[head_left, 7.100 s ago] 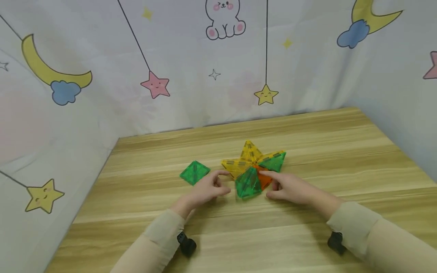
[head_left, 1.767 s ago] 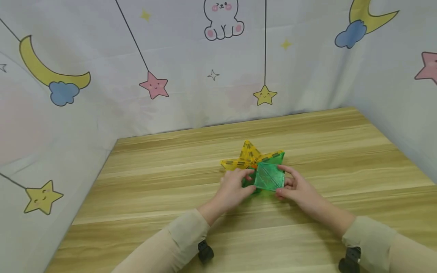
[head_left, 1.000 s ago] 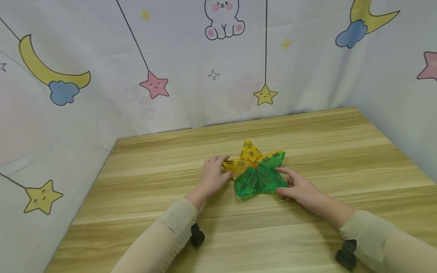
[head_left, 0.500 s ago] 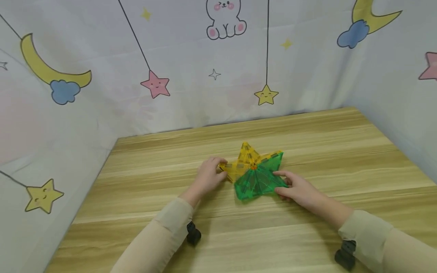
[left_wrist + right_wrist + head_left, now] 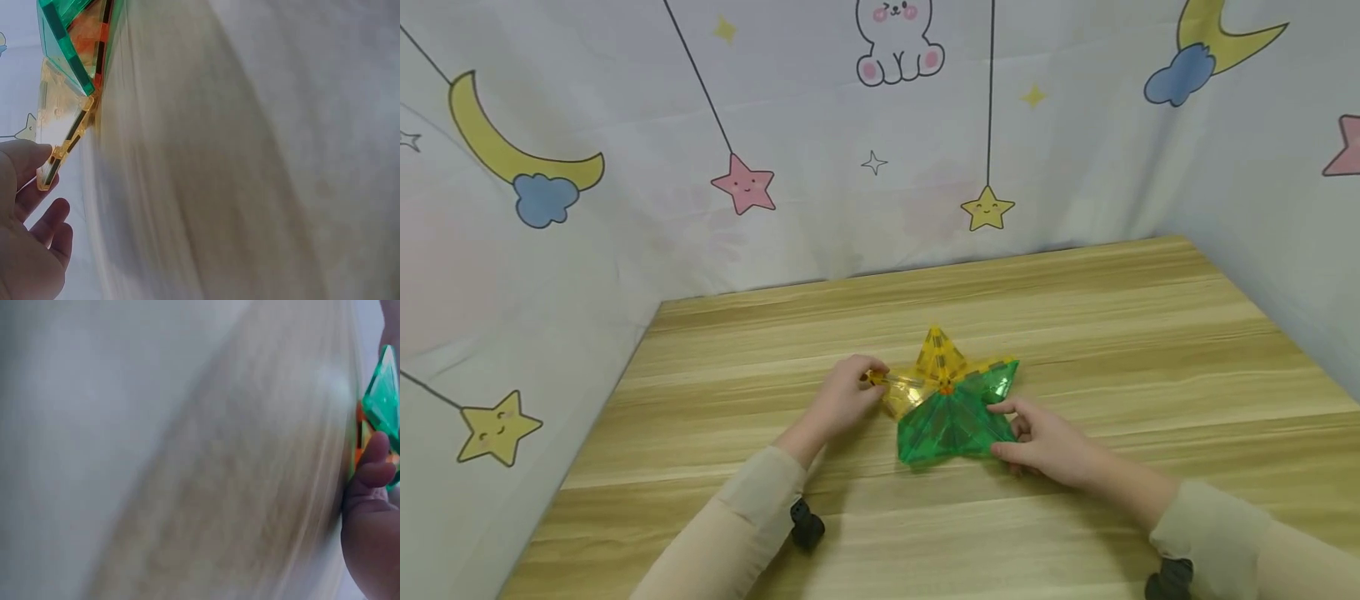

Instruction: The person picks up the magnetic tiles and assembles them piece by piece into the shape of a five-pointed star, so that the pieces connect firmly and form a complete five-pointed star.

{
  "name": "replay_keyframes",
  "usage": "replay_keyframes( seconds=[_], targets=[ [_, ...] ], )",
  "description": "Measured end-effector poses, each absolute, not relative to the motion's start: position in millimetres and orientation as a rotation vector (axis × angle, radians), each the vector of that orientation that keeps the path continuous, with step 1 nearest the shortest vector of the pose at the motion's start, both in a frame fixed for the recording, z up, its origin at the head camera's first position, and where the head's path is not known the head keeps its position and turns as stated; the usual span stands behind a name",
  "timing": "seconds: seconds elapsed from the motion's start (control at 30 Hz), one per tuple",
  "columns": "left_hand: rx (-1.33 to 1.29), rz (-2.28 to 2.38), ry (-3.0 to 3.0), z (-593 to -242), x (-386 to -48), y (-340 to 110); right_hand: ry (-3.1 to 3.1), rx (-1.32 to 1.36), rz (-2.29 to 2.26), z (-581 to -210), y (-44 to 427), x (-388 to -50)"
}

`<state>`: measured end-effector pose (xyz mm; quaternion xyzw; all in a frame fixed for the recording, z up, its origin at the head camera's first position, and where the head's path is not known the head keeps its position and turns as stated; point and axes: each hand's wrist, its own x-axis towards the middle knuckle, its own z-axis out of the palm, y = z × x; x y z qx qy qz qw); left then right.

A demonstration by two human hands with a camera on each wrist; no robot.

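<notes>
A star-shaped build of translucent magnetic tiles lies on the table, yellow at the back and left, green at the front and right. My left hand pinches the tip of its yellow left point between thumb and fingers. At the front right, my right hand grips a green point, thumb in front and index finger behind. In the left wrist view, an orange tile shows beneath a green tile. The right wrist view catches a green tile beyond my thumb; the other fingers are mostly hidden.
The wooden table reaches back to a white cloth backdrop printed with moons, stars and a bear. Cloth also hangs along the left and right sides. A small black device sits at the left wrist.
Two joined green tiles, earlier loose at the left, were carried over and now fill the star's front right. My left hand moved to the yellow tip, and the whole star has slid nearer and slightly left.
</notes>
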<state>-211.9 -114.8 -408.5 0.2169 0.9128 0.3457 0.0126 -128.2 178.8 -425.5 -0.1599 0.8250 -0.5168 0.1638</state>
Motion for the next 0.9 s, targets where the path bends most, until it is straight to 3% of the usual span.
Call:
replay_keyframes(
  seconds=[0.3,0.63,0.9],
  targets=[
    [0.712,1.081,2.826,-407,-206,-124,2.278,-0.479,-1.443,-419,175,-123],
    [0.604,1.106,2.748,-410,-209,-129,2.678,-0.266,-1.390,-409,201,-164],
    [0.584,1.106,2.738,-408,-210,-132,2.628,-0.415,-1.334,-415,205,-183]
  ],
)
